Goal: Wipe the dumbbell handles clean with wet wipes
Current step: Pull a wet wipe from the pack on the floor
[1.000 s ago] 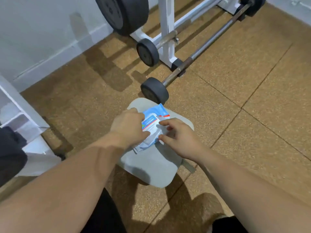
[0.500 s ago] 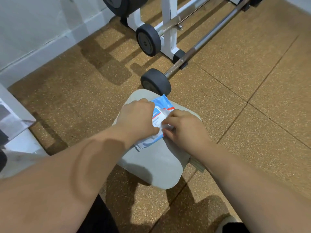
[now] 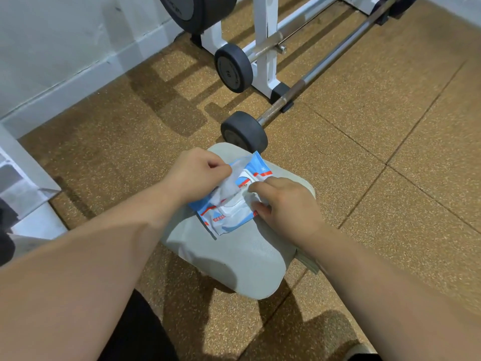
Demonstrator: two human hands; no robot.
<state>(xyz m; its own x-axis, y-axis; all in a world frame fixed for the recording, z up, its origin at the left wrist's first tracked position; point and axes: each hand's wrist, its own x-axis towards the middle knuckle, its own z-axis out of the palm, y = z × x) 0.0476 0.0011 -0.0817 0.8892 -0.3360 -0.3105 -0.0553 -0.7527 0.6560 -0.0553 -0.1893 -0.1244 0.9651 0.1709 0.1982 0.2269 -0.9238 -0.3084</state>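
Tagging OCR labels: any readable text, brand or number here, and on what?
No text reads clearly.
wet wipes pack: red print on the label, too blurred to read.
small weight plate: embossed marks, too small to read.
large weight plate: raised lettering near the rim, unreadable.

Grey stool point(image 3: 234, 264), white rack point(image 3: 263, 27)

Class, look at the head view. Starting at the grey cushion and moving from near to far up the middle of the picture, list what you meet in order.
grey cushion → wet wipes pack → black plate on the floor bar → small black plate on the white rack → large black plate
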